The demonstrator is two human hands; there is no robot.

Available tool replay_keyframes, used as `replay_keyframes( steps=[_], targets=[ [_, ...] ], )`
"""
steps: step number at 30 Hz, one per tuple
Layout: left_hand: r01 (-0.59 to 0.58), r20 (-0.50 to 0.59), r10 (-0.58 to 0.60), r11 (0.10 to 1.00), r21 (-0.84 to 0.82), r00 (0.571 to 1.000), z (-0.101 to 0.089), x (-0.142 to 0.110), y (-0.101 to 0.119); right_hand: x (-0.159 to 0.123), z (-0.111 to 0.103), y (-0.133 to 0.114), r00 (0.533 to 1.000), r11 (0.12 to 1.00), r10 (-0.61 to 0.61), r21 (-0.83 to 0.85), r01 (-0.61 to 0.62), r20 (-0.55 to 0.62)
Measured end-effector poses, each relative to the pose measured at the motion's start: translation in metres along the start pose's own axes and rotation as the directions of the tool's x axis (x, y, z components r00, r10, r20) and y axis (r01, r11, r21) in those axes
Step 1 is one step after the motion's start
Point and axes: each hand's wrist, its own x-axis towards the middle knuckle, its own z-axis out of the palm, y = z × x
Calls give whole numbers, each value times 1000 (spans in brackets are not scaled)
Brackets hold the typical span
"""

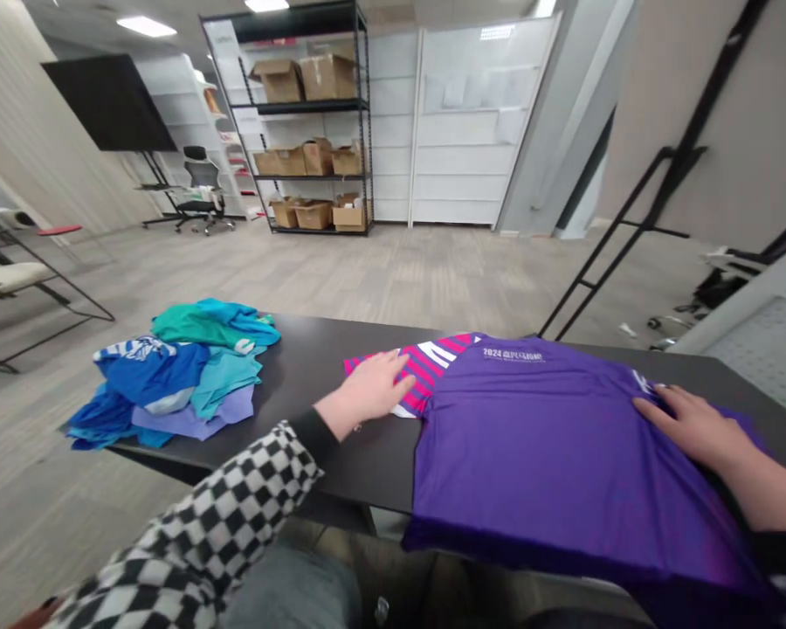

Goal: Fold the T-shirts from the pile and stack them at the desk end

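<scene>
shirt point(524, 454), purple, pink-striped sleeve point(429, 371), white lettering point(514, 355), left hand point(367, 389), right hand point(700, 426) atop, fingers point(388, 362) extended, gripping nothing

Single head-worn view, directed forward and down across the table point(320, 349). Left hand point(371, 390) and right hand point(698, 425) appear at close range; the shelf point(311, 107) stands well beyond, upper frame.

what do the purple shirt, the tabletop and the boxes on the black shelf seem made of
Purple shirt: likely a thin synthetic knit, perhaps polyester; slight sheen, soft folds.
Tabletop: maybe laminate; smooth, dark and fairly matte, but the core can't be told.
Boxes: almost certainly cardboard; dull brown sides and, on some, open flaps.
</scene>
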Motion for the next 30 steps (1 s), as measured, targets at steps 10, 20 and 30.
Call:
replay_keyframes(
  steps=[10,20,30],
  targets=[
    [131,122,-143,986,103,982,-5,-26,-78,-43,-41,-101,968,1000,12,3,-13,251],
    [120,22,-122,989,92,992,-41,-49,-172,-32,-38,-192,961,987,-105,142,70,256],
    [21,70,-32,988,151,997,-44,4,-140,7,-31,-157,961,993,-85,99,61,265]
  ],
)
